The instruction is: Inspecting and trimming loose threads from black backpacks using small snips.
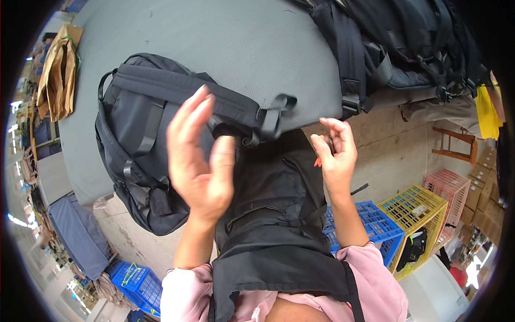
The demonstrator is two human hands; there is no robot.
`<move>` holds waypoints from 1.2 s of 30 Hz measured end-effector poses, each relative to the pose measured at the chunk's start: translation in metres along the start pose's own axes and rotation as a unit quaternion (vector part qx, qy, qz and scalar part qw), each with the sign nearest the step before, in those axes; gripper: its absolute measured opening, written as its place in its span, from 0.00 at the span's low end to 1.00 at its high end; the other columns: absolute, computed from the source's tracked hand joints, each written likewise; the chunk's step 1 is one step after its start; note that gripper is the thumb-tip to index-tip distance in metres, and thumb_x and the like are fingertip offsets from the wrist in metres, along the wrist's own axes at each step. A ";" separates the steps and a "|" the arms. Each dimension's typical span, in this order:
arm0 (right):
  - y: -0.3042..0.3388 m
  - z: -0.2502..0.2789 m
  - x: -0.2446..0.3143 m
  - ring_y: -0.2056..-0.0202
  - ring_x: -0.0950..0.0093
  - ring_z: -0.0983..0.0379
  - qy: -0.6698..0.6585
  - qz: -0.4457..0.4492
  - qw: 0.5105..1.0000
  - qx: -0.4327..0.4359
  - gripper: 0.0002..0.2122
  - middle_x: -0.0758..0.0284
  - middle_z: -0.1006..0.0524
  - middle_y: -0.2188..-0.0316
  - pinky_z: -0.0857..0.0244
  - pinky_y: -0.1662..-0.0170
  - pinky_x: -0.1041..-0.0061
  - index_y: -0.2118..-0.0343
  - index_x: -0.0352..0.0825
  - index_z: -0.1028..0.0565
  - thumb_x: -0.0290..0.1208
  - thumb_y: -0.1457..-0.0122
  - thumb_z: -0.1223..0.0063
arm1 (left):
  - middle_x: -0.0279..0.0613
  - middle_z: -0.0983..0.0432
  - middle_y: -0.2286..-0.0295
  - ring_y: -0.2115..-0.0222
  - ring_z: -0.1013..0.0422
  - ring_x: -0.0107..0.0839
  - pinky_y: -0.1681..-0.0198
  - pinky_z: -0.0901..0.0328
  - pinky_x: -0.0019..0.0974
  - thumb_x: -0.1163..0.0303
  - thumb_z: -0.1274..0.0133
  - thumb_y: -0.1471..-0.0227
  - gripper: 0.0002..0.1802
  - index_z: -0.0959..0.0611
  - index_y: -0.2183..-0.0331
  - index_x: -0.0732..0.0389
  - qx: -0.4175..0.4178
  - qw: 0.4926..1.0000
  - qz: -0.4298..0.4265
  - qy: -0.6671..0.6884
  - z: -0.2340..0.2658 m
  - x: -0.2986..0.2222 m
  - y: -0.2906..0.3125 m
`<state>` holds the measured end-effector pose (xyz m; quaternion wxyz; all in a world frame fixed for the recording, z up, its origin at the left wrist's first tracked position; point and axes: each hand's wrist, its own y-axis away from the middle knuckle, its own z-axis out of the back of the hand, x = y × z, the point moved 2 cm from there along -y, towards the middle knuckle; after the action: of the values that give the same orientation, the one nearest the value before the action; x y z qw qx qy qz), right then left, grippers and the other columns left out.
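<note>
A black backpack [142, 115] lies on the grey table at its near edge, with one padded shoulder strap [182, 91] across its top. The strap's webbing end and buckle [276, 115] stick out to the right. Slightly blurred, my left hand [198, 161] is raised in front of the backpack with its fingers stretched and thumb apart; it holds nothing. My right hand [338, 155] is closed, off to the right of the strap end. A small dark thing with an orange part [318, 161] shows between its fingers; its kind is hidden.
More black backpacks [402, 53] are piled on the table [241, 48] at the far right. Blue [362, 222], yellow [416, 206] and pink [448, 185] plastic crates stand on the floor at right. A brown paper bag [59, 75] is at far left, a blue crate [137, 284] at lower left.
</note>
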<state>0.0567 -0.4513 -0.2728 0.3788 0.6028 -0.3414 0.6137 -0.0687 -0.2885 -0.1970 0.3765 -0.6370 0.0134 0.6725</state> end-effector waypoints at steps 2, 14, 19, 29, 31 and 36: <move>0.007 0.001 0.000 0.73 0.85 0.38 -0.012 0.001 1.000 -0.019 0.08 0.73 0.34 0.73 0.40 0.68 0.85 0.63 0.31 0.27 0.19 0.47 0.44 | 0.48 0.28 0.59 0.56 0.31 0.37 0.50 0.38 0.36 0.82 0.49 0.52 0.15 0.24 0.59 0.69 -0.020 0.998 0.009 -0.057 0.016 0.011 0.004; -0.051 -0.064 0.007 0.85 0.84 0.34 0.235 0.272 0.917 0.175 0.10 0.66 0.21 0.71 0.39 0.81 0.83 0.57 0.29 0.26 0.25 0.41 0.51 | 0.31 0.28 0.77 0.72 0.33 0.32 0.59 0.45 0.37 0.70 0.41 0.57 0.04 0.21 0.76 0.57 0.166 0.907 -0.075 -0.379 -0.008 0.009 0.013; -0.057 -0.067 0.014 0.87 0.85 0.37 0.125 -0.058 0.931 0.338 0.13 0.69 0.25 0.80 0.43 0.82 0.84 0.55 0.28 0.28 0.29 0.40 0.53 | 0.30 0.28 0.76 0.69 0.33 0.29 0.55 0.47 0.38 0.70 0.42 0.57 0.04 0.21 0.74 0.56 0.149 0.898 -0.076 -0.406 -0.009 0.012 0.024; -0.011 -0.052 0.068 0.85 0.88 0.38 -0.200 -0.170 0.898 0.353 0.20 0.65 0.32 0.62 0.43 0.80 0.89 0.49 0.31 0.32 0.18 0.47 0.52 | 0.40 0.24 0.70 0.66 0.28 0.34 0.48 0.46 0.43 0.72 0.44 0.53 0.15 0.22 0.60 0.64 0.045 0.972 0.014 -0.230 0.020 -0.010 0.046; -0.001 -0.057 0.069 0.86 0.88 0.40 -0.225 -0.179 0.899 0.330 0.20 0.65 0.32 0.62 0.44 0.82 0.90 0.50 0.32 0.31 0.18 0.47 0.51 | 0.45 0.27 0.63 0.63 0.29 0.38 0.49 0.43 0.42 0.69 0.40 0.56 0.25 0.26 0.54 0.65 0.031 0.985 0.049 -0.161 0.020 -0.023 0.058; 0.027 -0.071 0.080 0.87 0.90 0.43 -0.210 -0.167 0.914 0.305 0.18 0.67 0.32 0.64 0.49 0.85 0.90 0.50 0.33 0.31 0.17 0.46 0.50 | 0.44 0.32 0.57 0.56 0.31 0.30 0.53 0.34 0.31 0.83 0.43 0.54 0.30 0.33 0.48 0.67 -0.035 0.968 0.200 0.149 0.015 -0.029 0.068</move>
<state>-0.0005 -0.3979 -0.1949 0.1928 0.8522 -0.1033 0.4753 -0.1199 -0.3439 -0.2006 0.2057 -0.7272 0.1731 0.6316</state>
